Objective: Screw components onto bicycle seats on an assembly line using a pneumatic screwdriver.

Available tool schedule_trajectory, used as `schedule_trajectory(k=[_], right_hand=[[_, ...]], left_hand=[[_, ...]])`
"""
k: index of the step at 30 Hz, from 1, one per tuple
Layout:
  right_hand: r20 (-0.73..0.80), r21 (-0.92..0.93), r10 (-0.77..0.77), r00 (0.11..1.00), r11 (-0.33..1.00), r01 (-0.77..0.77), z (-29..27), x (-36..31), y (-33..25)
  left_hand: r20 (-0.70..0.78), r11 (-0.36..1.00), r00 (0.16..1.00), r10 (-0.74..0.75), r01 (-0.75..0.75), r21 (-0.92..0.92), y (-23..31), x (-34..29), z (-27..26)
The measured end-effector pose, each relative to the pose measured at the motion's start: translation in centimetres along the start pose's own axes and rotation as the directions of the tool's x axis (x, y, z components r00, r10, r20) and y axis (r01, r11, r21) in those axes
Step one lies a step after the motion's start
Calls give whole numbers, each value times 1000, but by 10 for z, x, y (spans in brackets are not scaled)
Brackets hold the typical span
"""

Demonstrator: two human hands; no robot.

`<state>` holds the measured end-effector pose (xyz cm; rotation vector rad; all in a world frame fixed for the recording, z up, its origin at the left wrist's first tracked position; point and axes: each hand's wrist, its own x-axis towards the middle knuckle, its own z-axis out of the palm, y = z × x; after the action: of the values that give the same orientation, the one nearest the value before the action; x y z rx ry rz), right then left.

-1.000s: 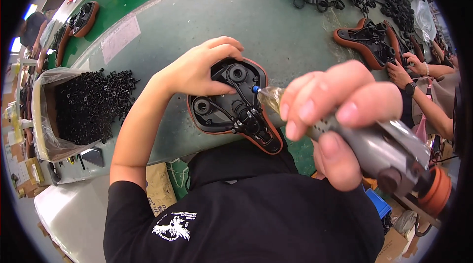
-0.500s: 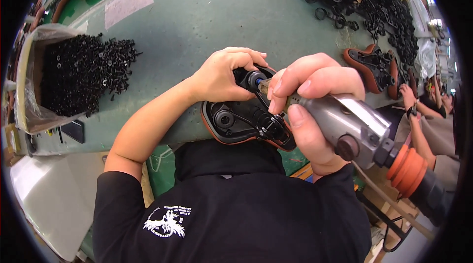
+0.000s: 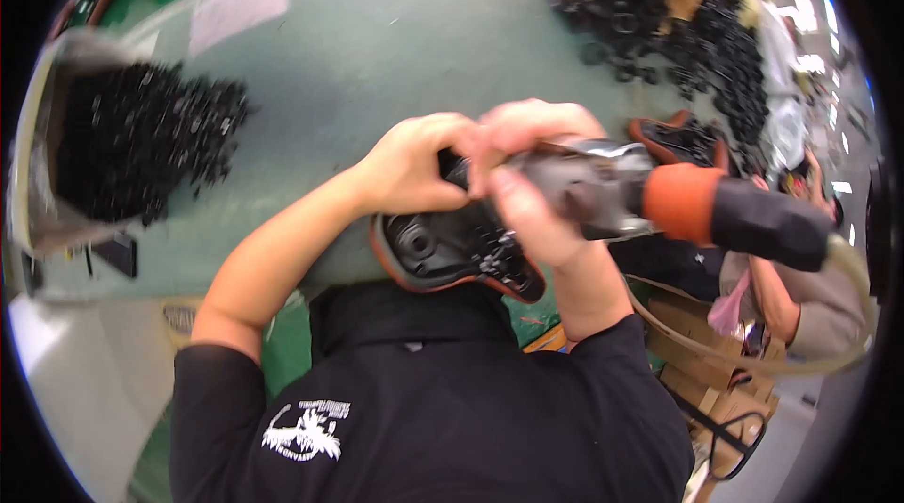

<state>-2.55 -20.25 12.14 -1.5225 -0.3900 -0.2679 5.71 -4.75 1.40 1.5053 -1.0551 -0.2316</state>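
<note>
A bicycle saddle (image 3: 405, 263) lies upside down at the table's near edge, its black underside up and a brown rim showing. My left hand (image 3: 414, 164) curls round the saddle's far part, thumb and fingers closed on it. My right hand (image 3: 541, 159) grips a silver air screwdriver (image 3: 603, 187) with an orange band and a black end, held nearly level and pointing left. The two hands meet above the saddle, so the tool's tip is hidden. Motion smears the right hand and the tool.
At left, an open box (image 3: 36, 187) spills black screws (image 3: 202, 117) onto the green table (image 3: 377, 32). Black ring-shaped parts (image 3: 650, 23) are heaped at the far right, near another saddle (image 3: 673, 140). A hose (image 3: 744, 366) loops at right, before a co-worker's arm (image 3: 772, 296).
My right hand and the screwdriver have swung to a flatter angle, the tool's back end rising and the hand shifting left against my left hand. The whole view has shifted slightly.
</note>
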Motion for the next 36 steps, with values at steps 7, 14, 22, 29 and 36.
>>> schedule_trajectory(k=[7, 14, 22, 29, 36], right_hand=[[-2, 97, -171, 985, 981, 171, -39, -19, -35], [-765, 127, 175, 620, 985, -120, -141, -80, -27], [-889, 110, 186, 419, 973, -201, -245, -80, 20], [-840, 282, 334, 428, 942, -182, -251, -59, 44], [-950, 35, 109, 293, 968, -248, -268, -65, 41]], left_hand=[[18, 987, 995, -96, 93, 132, 25, 1, -5], [-603, 934, 786, -136, 305, 188, -14, 24, -160], [-665, 937, 732, -147, 319, 144, -13, -1, -241], [-475, 416, 797, -374, 601, 682, 39, -112, -181], [-477, 355, 812, -336, 578, 735, 23, -172, -154]])
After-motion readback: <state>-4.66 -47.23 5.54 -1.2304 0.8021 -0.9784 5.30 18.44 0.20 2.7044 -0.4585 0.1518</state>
